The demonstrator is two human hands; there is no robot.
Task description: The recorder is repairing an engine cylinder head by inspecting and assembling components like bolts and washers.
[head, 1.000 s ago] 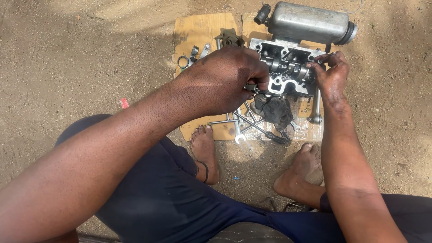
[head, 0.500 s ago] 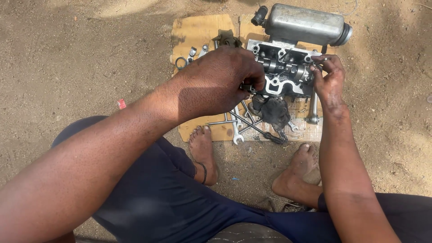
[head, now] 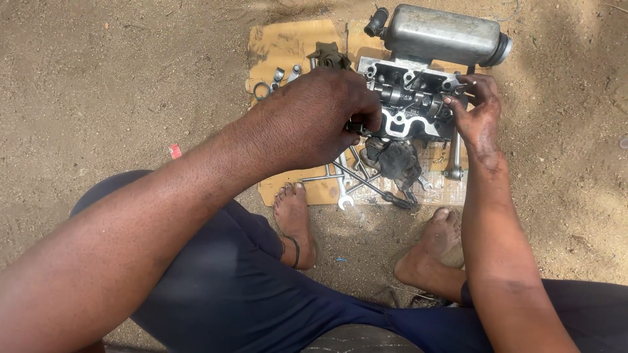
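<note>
The grey metal engine part point(head: 412, 104) is sitting on cardboard point(head: 288, 49), far from you. Your left hand point(head: 314, 117) is curling over its left edge, fingers pinching something small and dark; your right hand point(head: 477, 108) is touching its right side, fingers bent.

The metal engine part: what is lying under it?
Under the engine part lies flat brown cardboard on the dirt. Spanners lie nearby. The left hand covers its left end.

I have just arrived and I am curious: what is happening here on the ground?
A barefoot person sits on sandy ground over a metal engine part lying on cardboard. The left hand is closed on something small at the part's left edge; what it holds is hidden. The right hand touches the part's right side. Wrenches and a grey metal canister lie nearby.
</note>
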